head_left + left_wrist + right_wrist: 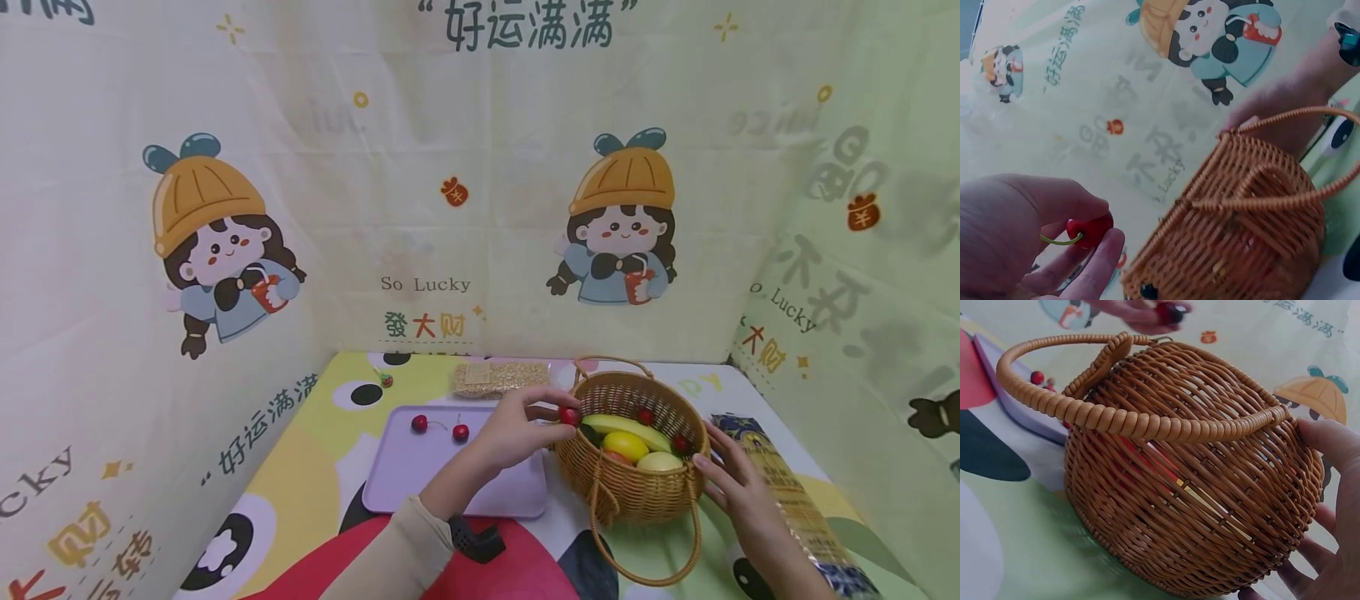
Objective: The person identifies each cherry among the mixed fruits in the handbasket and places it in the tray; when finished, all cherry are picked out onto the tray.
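My left hand (517, 429) pinches a red cherry (1092, 229) between thumb and fingertips, its green stem pointing back toward the palm. The cherry is at the left rim of a brown wicker basket (645, 492). Inside the basket lie a banana (626, 428), a lemon (625, 447), a pale round fruit (659, 462), a partly hidden orange-red fruit (617, 457) and two dark red cherries. My right hand (1335, 506) holds the basket's right side, thumb near the rim and fingers around the outer wall. Two more cherries (419, 424) rest on a lilac tray (382, 483).
Behind the tray lies a clear packet of grain (498, 379). A long gold and blue packet (787, 500) lies right of the basket. A small red and green item (386, 380) is at the back left. Printed cloth walls surround the table; one basket handle (645, 579) hangs toward the front.
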`<action>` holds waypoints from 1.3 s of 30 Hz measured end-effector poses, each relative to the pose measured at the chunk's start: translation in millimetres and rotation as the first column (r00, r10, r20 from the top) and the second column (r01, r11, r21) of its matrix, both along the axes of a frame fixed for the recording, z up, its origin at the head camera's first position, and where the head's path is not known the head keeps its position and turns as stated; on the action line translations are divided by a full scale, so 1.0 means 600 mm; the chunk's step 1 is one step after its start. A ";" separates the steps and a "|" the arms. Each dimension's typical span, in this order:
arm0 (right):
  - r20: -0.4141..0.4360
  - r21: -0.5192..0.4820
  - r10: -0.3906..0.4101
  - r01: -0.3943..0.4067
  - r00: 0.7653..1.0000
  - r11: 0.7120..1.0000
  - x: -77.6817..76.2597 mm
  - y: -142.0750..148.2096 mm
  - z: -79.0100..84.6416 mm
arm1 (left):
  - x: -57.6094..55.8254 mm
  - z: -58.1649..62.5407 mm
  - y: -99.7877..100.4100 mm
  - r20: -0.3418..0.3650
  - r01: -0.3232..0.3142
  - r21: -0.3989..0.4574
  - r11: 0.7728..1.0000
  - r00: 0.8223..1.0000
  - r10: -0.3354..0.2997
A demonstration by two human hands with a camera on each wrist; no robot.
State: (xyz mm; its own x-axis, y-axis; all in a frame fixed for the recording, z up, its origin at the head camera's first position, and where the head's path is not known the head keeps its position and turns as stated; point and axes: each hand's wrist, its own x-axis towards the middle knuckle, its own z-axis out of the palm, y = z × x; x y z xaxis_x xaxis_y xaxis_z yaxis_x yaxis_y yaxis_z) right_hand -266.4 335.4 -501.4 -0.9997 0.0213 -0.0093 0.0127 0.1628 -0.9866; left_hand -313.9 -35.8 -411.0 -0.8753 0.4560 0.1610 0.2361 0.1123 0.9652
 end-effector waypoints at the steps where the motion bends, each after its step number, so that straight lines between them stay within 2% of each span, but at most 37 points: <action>1: -0.002 0.001 -0.002 0.002 1.000 1.000 0.000 0.000 0.000 | 0.002 -0.007 -0.008 0.012 -0.017 0.007 1.000 1.000 0.017; 7: -0.005 0.010 -0.001 0.001 1.000 1.000 0.000 0.003 0.000 | 0.013 -0.052 -0.059 0.011 -0.148 -0.029 0.989 0.989 0.148; 12: -0.015 0.008 0.007 -0.007 1.000 1.000 -0.001 0.005 0.004 | 0.015 -0.093 -0.093 -0.007 -0.225 -0.089 0.970 0.974 0.225; 17: -0.017 0.007 0.009 -0.009 1.000 1.000 0.000 0.004 0.006 | 0.012 -0.140 -0.111 0.023 -0.234 -0.138 0.962 0.971 0.239; 23: -0.005 0.009 -0.003 0.003 1.000 1.000 0.001 0.001 0.003 | 0.012 -0.183 -0.117 -0.030 -0.242 -0.206 0.948 0.970 0.241; 29: -0.009 0.016 -0.008 0.008 1.000 1.000 0.001 0.002 0.000 | 0.016 -0.204 -0.117 -0.052 -0.227 -0.234 0.945 0.974 0.220; 39: -0.034 0.011 0.005 -0.005 0.999 1.000 0.001 0.005 -0.006 | 0.021 -0.204 -0.118 -0.065 -0.218 -0.238 0.947 0.976 0.208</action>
State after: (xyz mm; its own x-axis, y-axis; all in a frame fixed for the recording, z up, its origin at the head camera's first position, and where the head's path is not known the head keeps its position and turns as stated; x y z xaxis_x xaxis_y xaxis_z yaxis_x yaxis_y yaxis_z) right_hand -265.6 338.3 -505.0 -0.9995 0.0165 0.0253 -0.0221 0.1733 -0.9846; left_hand -301.5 -106.7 -533.5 -0.9516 0.2891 0.1044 0.2175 0.3933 0.8933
